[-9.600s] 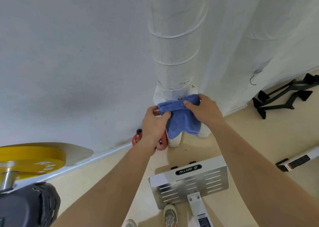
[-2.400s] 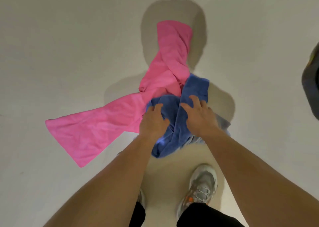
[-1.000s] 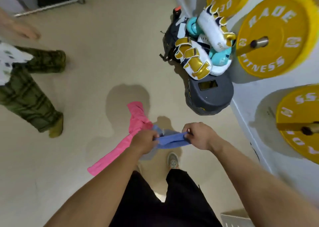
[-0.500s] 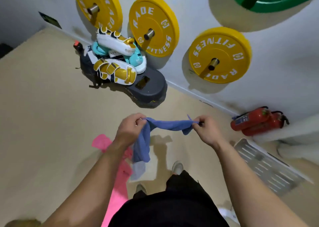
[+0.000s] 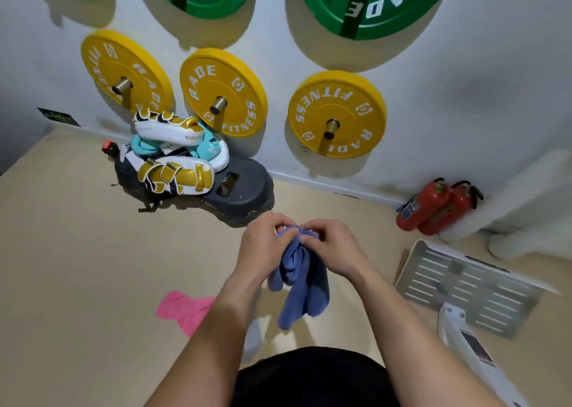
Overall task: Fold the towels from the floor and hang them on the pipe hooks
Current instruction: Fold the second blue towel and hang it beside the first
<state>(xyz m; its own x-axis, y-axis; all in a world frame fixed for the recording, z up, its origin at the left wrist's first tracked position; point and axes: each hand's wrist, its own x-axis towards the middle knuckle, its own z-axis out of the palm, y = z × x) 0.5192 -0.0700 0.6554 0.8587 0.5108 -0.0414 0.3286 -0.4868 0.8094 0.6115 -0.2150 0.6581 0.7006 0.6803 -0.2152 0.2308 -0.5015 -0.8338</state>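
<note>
A blue towel [image 5: 301,278] hangs doubled over in front of me, its top edge gathered between both hands. My left hand [image 5: 263,249] pinches the upper edge from the left. My right hand [image 5: 335,249] pinches the same edge from the right, the two hands close together. A pink towel [image 5: 182,309] lies on the beige floor at lower left, partly hidden by my left forearm. At the right edge stands the white wrapped pipe [image 5: 532,196]; no hooks show on it.
Yellow weight plates [image 5: 337,114] and green ones hang on pegs on the white wall. A dark bag with white-gold pads [image 5: 173,162] sits on the floor. Two red fire extinguishers [image 5: 436,205] lie by the wall. A slotted metal platform [image 5: 464,286] lies at right.
My hands have come together, bringing the two held ends of the blue towel side by side, so it now hangs doubled. The view has swung further up the wall.
</note>
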